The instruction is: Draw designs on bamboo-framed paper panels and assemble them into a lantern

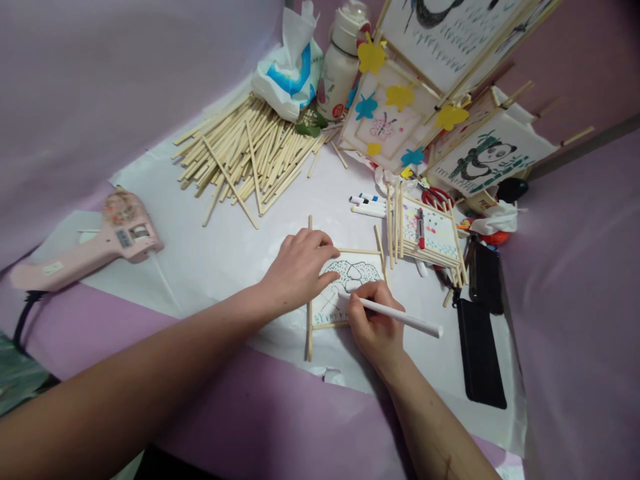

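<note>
A sheet of white paper point(327, 311) with a dotted and lined drawing lies inside a frame of thin wooden sticks point(310, 333). My left hand point(300, 270) rests on the left part of the frame and paper, its fingers spread and holding nothing. In my right hand point(377, 323) is a white marker point(413, 320), gripped like a pen, with its tip against the drawing. The marker's back end points to the right. My right fingers cover the lower right corner of the paper.
A pink glue gun point(107, 240) lies at the left. Wooden sticks point(245, 160) are heaped behind. To the right are a stick-framed box point(430, 230), loose markers point(369, 208) and a black phone point(480, 353). A bottle point(340, 70) and panda-picture lantern point(480, 163) stand at the back.
</note>
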Demonstrator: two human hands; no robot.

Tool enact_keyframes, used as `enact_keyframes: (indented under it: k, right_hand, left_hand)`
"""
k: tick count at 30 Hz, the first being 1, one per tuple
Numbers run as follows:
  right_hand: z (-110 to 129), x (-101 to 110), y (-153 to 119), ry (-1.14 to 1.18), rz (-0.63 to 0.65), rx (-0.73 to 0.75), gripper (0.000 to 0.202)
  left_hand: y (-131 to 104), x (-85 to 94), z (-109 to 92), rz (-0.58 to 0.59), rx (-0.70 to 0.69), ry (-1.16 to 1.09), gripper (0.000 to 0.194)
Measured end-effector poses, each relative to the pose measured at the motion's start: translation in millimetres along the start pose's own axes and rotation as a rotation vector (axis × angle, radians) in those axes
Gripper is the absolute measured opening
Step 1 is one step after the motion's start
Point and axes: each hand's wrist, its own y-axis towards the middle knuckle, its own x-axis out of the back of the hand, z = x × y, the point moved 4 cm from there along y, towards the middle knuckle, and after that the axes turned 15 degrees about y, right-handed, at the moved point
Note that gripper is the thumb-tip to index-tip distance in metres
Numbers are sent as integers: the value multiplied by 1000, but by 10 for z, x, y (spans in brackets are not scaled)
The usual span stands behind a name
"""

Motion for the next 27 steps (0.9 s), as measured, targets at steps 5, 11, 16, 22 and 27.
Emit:
enact_keyframes:
  k: [5, 11, 16, 22, 27]
  right_hand:
    - [25, -11, 2, 20, 18, 18, 15]
    - [38, -22, 18, 31, 61, 21, 15]
    - [41, -25, 21, 43, 72, 13, 14]
    - [13, 16, -10, 145, -10, 12, 9]
    - [-6, 61, -46, 281, -118, 100, 7]
  left_hand:
    - [2, 0, -2, 0, 0, 1, 27]
    - [0, 2, -1, -10, -4, 6, 26]
    - [1, 3, -6, 5, 0, 8, 27]
    - [2, 8, 4, 10, 4, 5, 29]
    - [4, 6, -4, 12, 2, 6, 29]
